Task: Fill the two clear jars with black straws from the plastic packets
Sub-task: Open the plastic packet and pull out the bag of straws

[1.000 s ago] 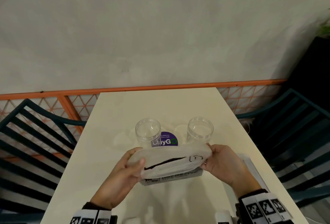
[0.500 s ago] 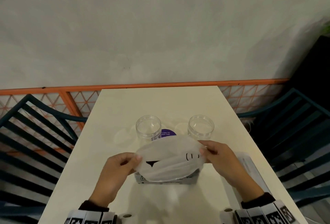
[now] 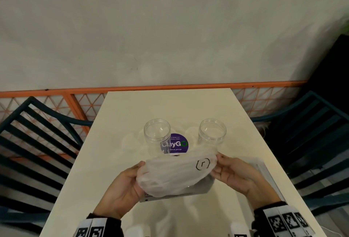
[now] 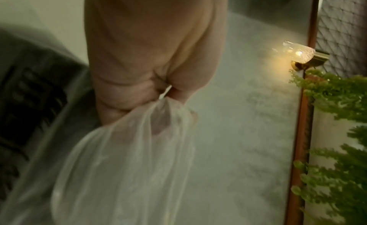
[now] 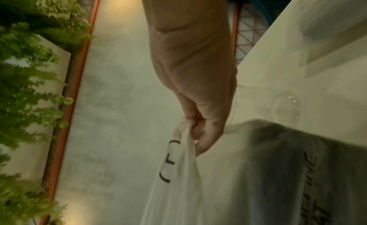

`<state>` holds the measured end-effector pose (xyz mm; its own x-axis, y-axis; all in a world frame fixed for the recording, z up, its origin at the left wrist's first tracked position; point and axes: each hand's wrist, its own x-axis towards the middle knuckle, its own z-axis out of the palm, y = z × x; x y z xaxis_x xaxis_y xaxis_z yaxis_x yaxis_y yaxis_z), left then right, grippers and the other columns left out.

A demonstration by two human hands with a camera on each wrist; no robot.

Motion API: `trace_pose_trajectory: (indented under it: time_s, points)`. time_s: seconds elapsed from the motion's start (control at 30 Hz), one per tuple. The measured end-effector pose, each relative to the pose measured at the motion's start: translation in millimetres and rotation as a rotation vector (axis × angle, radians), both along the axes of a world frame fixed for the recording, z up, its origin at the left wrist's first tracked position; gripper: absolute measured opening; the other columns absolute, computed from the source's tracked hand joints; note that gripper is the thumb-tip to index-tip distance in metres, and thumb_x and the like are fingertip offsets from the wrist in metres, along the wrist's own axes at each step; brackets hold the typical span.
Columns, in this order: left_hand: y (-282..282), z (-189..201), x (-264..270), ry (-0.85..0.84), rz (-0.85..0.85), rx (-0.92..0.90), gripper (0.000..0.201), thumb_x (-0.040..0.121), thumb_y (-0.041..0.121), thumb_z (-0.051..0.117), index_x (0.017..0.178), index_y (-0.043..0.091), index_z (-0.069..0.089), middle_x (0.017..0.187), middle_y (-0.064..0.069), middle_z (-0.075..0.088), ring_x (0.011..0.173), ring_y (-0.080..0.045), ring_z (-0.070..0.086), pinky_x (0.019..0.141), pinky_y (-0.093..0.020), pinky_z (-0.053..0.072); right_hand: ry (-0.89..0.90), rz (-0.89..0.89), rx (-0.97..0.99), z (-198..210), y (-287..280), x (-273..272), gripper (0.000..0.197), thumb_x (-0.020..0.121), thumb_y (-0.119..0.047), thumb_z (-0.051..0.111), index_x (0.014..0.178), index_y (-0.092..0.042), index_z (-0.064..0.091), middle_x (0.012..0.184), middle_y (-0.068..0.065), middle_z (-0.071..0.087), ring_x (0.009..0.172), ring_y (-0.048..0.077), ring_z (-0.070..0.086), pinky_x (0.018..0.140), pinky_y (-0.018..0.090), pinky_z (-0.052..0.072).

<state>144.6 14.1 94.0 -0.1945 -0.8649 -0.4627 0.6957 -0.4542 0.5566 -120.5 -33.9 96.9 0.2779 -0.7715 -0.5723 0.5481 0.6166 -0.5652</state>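
Note:
Two clear jars stand upright and open on the cream table: the left jar and the right jar, both with nothing in them. Just in front of them both hands hold a cloudy white plastic packet above the table. My left hand pinches its left end, and my right hand pinches its right end beside a black hexagon mark. A grey printed packet lies flat under the white one. No straws show through the film.
A round purple sticker lies between the jars. Another flat pale packet lies at the table's right edge. Dark slatted chairs stand at both sides, with an orange mesh rail and a grey wall behind.
The white packet has been turned and spread between the hands; its dark slit no longer shows and the hexagon mark faces up. The hands have drawn slightly apart.

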Motion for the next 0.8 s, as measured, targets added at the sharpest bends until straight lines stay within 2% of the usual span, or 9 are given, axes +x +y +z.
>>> trace_pose_trajectory:
  time_s: [0.1,0.13,0.2,0.27,0.37,0.47,0.57,0.7,0.8]
  points:
    - [1,2,-3,-0.015,-0.021,-0.021,0.03,0.063,0.018,0.079,0.083,-0.004,0.072,0.084,-0.018,0.073,0.074,-0.027,0.072,0.059,-0.037,0.06,-0.083,0.021,0.005,7,1,-3,0.032,0.054,0.01,0.075,0.084,0.004,0.064,0.078,0.019,0.07,0.067,0.03,0.071,0.06,0.043,0.06]
    - [1,4,-2,-0.03,-0.013,-0.05,0.029,0.064,0.02,0.078,0.084,0.0,0.07,0.083,-0.015,0.072,0.073,-0.026,0.071,0.061,-0.036,0.06,-0.109,0.004,0.016,7,0,-4,0.031,0.054,0.011,0.074,0.082,0.003,0.061,0.073,0.018,0.069,0.065,0.03,0.07,0.06,0.044,0.059]
    - [0,3,0,-0.086,0.007,-0.125,0.066,0.036,0.013,0.091,0.094,0.01,0.059,0.079,-0.013,0.07,0.07,-0.025,0.069,0.062,-0.035,0.059,-0.126,-0.059,0.042,5,0,-3,0.018,0.067,0.006,0.064,0.081,-0.002,0.057,0.063,0.012,0.068,0.057,0.026,0.069,0.055,0.04,0.06]
    - [-3,1,1,-0.211,0.001,-0.173,0.082,0.026,0.001,0.086,0.099,0.016,0.053,0.075,-0.011,0.068,0.07,-0.023,0.065,0.064,-0.035,0.054,-0.125,-0.03,-0.011,5,2,1,0.02,0.061,-0.001,0.072,0.079,-0.001,0.063,0.066,0.01,0.07,0.06,0.023,0.07,0.056,0.034,0.06]
    - [-9,1,-3,-0.471,0.097,-0.116,0.054,0.048,-0.002,0.063,0.097,0.017,0.048,0.078,-0.012,0.058,0.072,-0.023,0.054,0.064,-0.032,0.044,-0.022,0.096,-0.174,8,10,6,0.024,0.069,-0.005,0.07,0.092,-0.005,0.064,0.079,0.014,0.071,0.071,0.026,0.069,0.062,0.033,0.058]
    - [-14,-12,0,-0.818,0.221,-0.063,0.034,0.068,0.007,0.067,0.09,0.017,0.043,0.085,-0.011,0.053,0.073,-0.021,0.051,0.07,-0.039,0.047,0.208,0.11,-0.282,7,11,3,0.039,0.077,0.017,0.052,0.101,-0.013,0.05,0.07,0.009,0.062,0.057,0.019,0.062,0.05,0.025,0.053]
    - [-10,-23,4,-1.261,0.113,-0.09,0.022,0.075,0.023,0.069,0.083,0.009,0.054,0.081,-0.009,0.062,0.076,-0.027,0.059,0.078,-0.045,0.051,0.588,0.148,-0.411,3,8,0,0.029,0.083,0.008,0.053,0.097,-0.017,0.049,0.082,0.007,0.052,0.065,0.017,0.052,0.06,0.027,0.045]
    - [-10,-24,4,-1.023,0.023,-0.071,0.013,0.08,0.016,0.068,0.076,0.003,0.069,0.076,-0.012,0.068,0.069,-0.019,0.06,0.066,-0.027,0.056,1.346,0.227,-0.724,-11,2,-1,0.009,0.088,-0.016,0.059,0.097,-0.016,0.06,0.093,-0.001,0.052,0.077,0.013,0.051,0.067,0.017,0.038]
    - [-10,-22,4,-0.761,0.002,-0.02,0.011,0.08,0.014,0.068,0.086,0.006,0.073,0.083,-0.007,0.073,0.075,-0.014,0.063,0.058,-0.013,0.053,1.407,0.222,-0.694,-13,3,2,0.013,0.089,-0.021,0.058,0.101,-0.021,0.064,0.091,0.004,0.056,0.078,0.016,0.053,0.067,0.021,0.038]
